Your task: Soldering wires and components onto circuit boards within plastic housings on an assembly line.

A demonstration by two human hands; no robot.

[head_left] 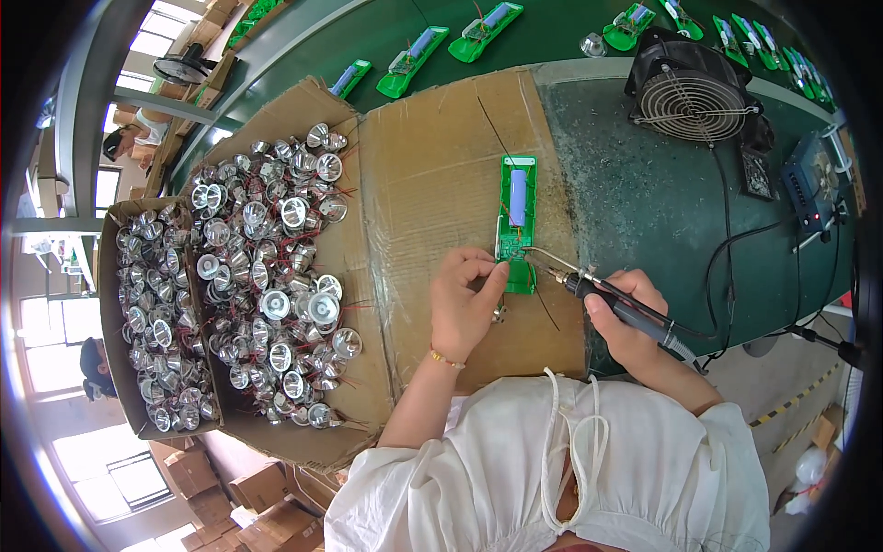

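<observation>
A green plastic housing [531,279] lies upright on the cardboard in front of me, with a purple-blue battery cell [518,198] and a small circuit board [508,247] in it. Thin dark wires stick out past its ends. My right hand [628,317] grips a soldering iron [612,305] with a curved metal solder-feed tube; its tip reaches the board. My left hand [467,299] is pinched at the housing's left edge beside the board; what its fingertips hold is hidden. Just under that hand a small shiny metal part [499,315] partly shows.
Cardboard boxes [354,129] full of silver reflector cups [294,213] stand at the left. A fan with a wire guard [690,106] is at the back right, near a blue soldering station [808,189] with cables. More green housings [414,60] line the far green surface.
</observation>
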